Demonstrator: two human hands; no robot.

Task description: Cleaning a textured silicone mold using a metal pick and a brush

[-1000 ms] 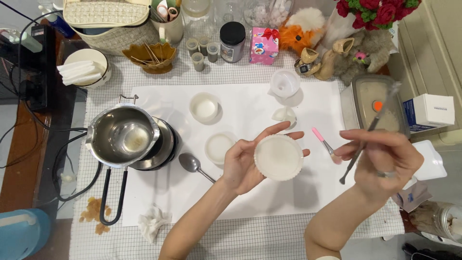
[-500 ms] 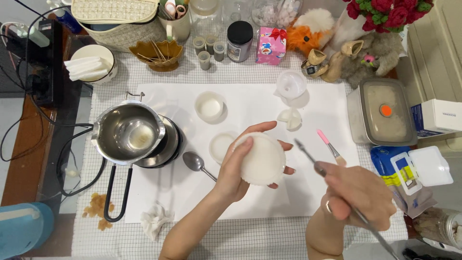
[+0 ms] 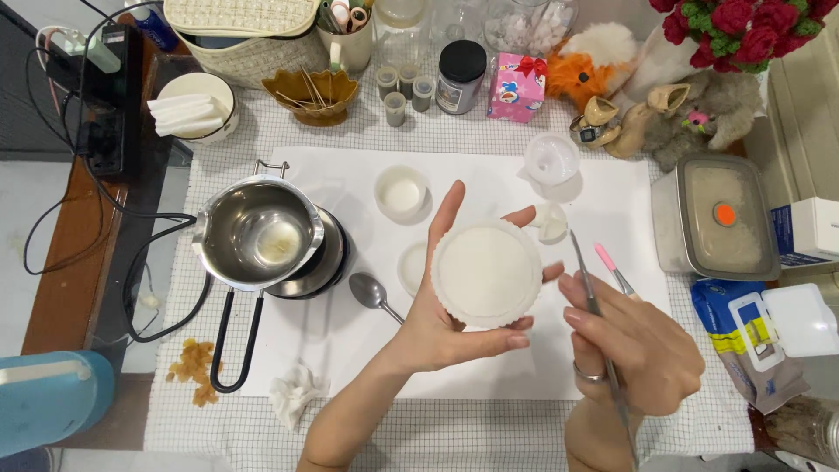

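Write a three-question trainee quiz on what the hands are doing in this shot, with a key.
1. True or false: the left hand holds the round white fluted mould up off the table.
2. What does the right hand grip? A) the spoon B) a thin metal tool C) the pink-handled brush
3. Fill in: the spoon lies on the white sheet just right of the steel ____.

Key
1. True.
2. B: the thin metal tool; the pink-handled brush lies on the sheet.
3. Pot: the steel pot.
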